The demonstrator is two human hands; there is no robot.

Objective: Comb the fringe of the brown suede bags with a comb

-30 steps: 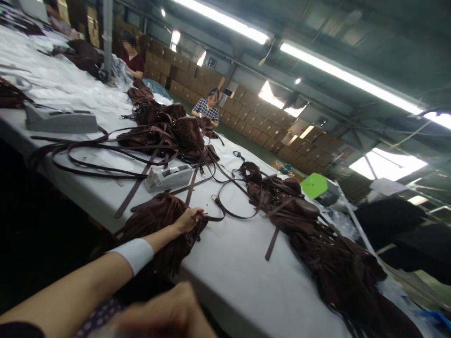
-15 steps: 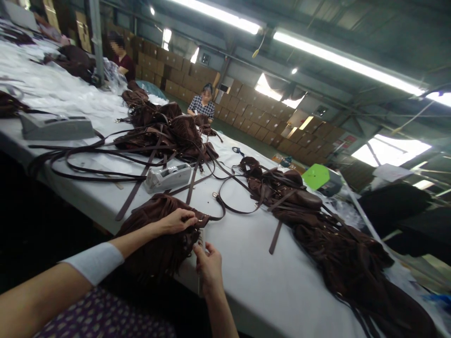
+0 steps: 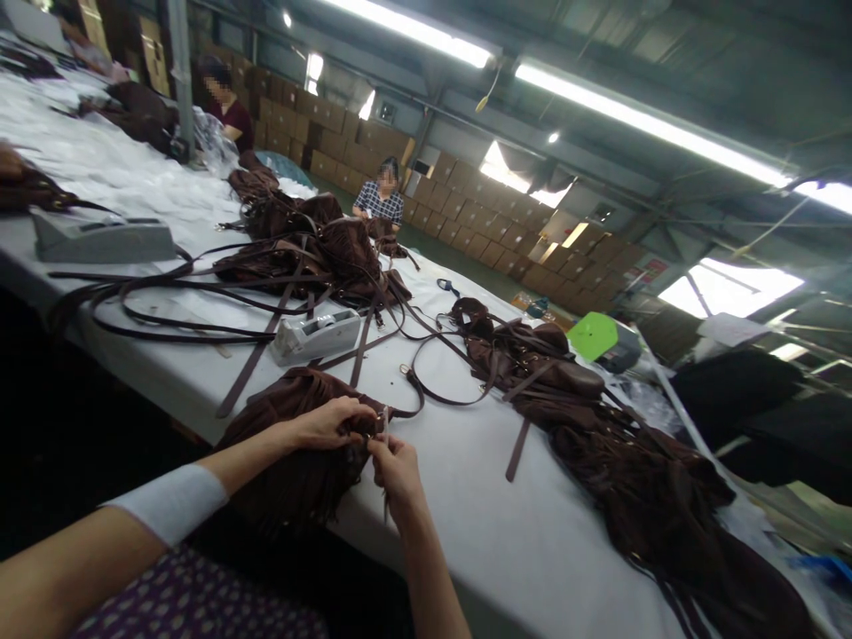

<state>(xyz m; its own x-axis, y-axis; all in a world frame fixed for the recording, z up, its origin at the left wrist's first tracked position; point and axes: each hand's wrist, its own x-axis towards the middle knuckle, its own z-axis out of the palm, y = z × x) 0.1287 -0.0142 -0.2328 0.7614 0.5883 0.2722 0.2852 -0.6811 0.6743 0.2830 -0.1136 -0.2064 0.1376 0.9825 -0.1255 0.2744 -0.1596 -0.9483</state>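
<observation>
- Fringed brown bag (image 3: 286, 461) lies at the near edge of the white worktop (image 3: 466, 515), draped partly over it.
- Left grip (image 3: 333, 422) is closed on the bag's top edge.
- Right grip (image 3: 398, 470), just beside the left, pinches a thin pale strip (image 3: 384, 424) held upright against that edge.
- Tape dispenser (image 3: 318, 335) and loose brown straps (image 3: 200, 306) lie farther back on the worktop.
</observation>
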